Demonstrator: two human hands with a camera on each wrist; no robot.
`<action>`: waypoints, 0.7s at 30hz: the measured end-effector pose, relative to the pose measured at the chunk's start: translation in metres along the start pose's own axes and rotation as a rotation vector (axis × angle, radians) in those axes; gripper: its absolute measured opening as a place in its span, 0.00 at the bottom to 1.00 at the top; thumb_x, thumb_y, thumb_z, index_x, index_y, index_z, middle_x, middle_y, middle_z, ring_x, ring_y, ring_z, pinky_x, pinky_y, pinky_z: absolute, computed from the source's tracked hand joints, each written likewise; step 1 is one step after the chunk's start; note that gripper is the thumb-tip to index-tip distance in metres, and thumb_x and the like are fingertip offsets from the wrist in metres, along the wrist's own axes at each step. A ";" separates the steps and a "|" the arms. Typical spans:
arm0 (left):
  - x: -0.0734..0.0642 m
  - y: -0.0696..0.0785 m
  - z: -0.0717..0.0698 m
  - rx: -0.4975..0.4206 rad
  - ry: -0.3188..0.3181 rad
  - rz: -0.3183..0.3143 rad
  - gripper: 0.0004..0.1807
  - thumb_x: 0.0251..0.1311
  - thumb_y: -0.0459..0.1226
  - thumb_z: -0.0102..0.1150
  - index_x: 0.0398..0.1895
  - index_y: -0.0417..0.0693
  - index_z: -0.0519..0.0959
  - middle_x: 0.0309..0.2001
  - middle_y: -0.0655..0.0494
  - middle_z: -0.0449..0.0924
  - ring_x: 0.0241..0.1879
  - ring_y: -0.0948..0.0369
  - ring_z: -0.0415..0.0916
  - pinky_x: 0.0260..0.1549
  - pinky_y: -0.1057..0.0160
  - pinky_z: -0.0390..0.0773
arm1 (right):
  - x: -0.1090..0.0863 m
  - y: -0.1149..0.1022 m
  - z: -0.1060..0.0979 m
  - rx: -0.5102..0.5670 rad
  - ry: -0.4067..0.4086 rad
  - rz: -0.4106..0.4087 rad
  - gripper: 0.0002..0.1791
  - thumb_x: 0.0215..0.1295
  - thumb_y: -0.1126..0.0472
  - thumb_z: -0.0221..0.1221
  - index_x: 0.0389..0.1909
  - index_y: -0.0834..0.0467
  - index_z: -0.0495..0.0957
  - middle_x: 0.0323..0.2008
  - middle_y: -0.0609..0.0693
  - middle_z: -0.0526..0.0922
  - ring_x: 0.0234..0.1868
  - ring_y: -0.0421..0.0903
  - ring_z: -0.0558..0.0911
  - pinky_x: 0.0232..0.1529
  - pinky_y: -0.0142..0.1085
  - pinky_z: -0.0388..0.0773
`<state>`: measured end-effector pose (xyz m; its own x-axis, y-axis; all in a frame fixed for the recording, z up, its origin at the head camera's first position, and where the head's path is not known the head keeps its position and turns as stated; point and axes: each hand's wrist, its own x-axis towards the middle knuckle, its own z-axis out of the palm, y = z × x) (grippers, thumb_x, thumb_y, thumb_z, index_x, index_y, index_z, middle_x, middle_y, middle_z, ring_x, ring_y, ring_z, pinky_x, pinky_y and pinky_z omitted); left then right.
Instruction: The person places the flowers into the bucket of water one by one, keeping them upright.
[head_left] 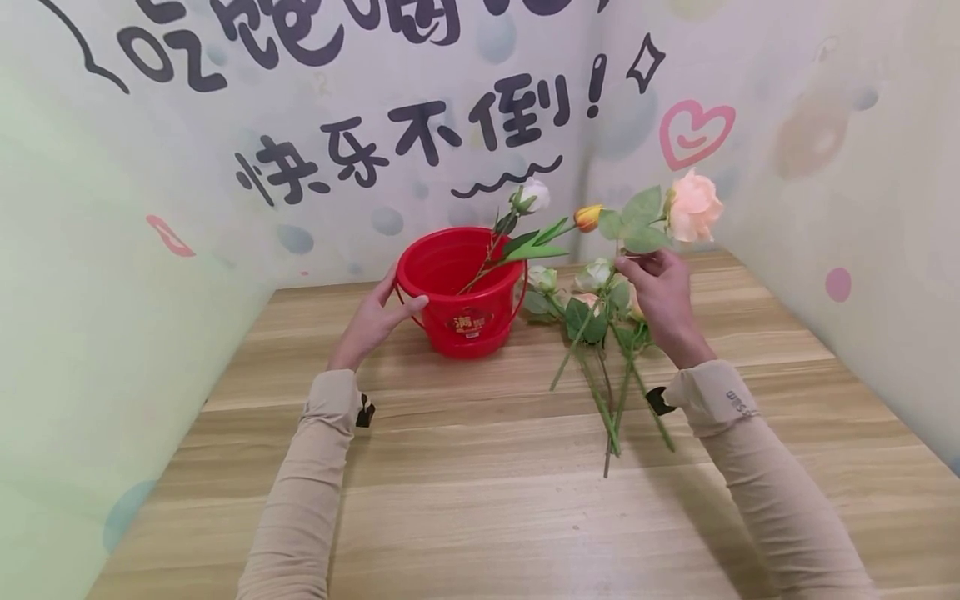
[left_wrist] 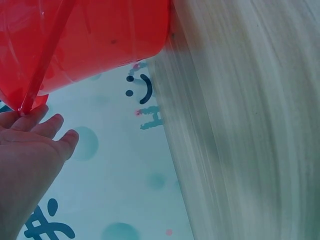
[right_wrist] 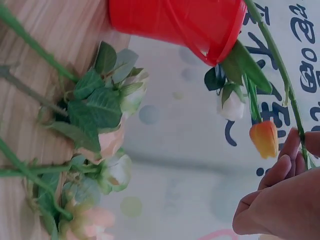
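My left hand (head_left: pixel 380 317) spreads its fingers and thumb against the left side of a red bucket (head_left: pixel 468 337). In the left wrist view, extended fingers (left_wrist: pixel 48 127) touch the bucket by its rim and handle. Inside the bucket stand a white rose (head_left: pixel 532 197) and an orange-yellow tulip (head_left: pixel 588 218), both leaning right over the rim. To the right, my right hand (head_left: pixel 662 300) pinches the green stem (right_wrist: pixel 280 67) of a pale pink rose (head_left: pixel 694 207), its bloom raised above the hand. This stem slants down over the loose flowers in the head view.
Several white and peach roses lie on the wooden table (head_left: pixel 480 500) right of the bucket, including a white rose (head_left: pixel 596 273), with stems (head_left: pixel 600 400) pointing toward me. Behind the table rises a wall (head_left: pixel 360 242) with dark lettering; side walls flank it.
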<state>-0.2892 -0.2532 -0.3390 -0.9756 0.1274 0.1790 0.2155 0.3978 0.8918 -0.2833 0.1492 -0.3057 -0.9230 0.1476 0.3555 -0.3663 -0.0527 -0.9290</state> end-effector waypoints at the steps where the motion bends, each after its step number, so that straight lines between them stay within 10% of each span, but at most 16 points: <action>1: 0.000 0.000 0.000 -0.003 0.000 -0.001 0.50 0.66 0.55 0.66 0.85 0.61 0.50 0.81 0.55 0.54 0.79 0.50 0.48 0.69 0.39 0.66 | 0.000 -0.001 0.003 -0.004 -0.001 0.002 0.11 0.71 0.72 0.62 0.51 0.67 0.78 0.38 0.43 0.82 0.43 0.39 0.81 0.48 0.29 0.77; 12: 0.001 0.002 0.001 -0.024 -0.003 -0.010 0.47 0.69 0.49 0.64 0.85 0.58 0.49 0.81 0.53 0.53 0.79 0.50 0.47 0.71 0.39 0.61 | 0.001 -0.002 0.032 0.083 0.003 0.012 0.08 0.71 0.70 0.62 0.47 0.57 0.79 0.38 0.44 0.83 0.44 0.41 0.83 0.50 0.32 0.78; 21: -0.015 0.036 0.001 -0.014 -0.021 -0.024 0.45 0.70 0.41 0.61 0.84 0.44 0.49 0.81 0.43 0.52 0.79 0.45 0.49 0.72 0.40 0.60 | 0.007 -0.002 0.048 0.166 0.087 -0.003 0.17 0.70 0.70 0.63 0.57 0.67 0.77 0.45 0.51 0.82 0.46 0.42 0.83 0.45 0.31 0.75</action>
<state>-0.2663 -0.2399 -0.3099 -0.9792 0.1376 0.1491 0.1918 0.3882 0.9014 -0.2946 0.1029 -0.2967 -0.9106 0.2328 0.3414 -0.3904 -0.2137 -0.8955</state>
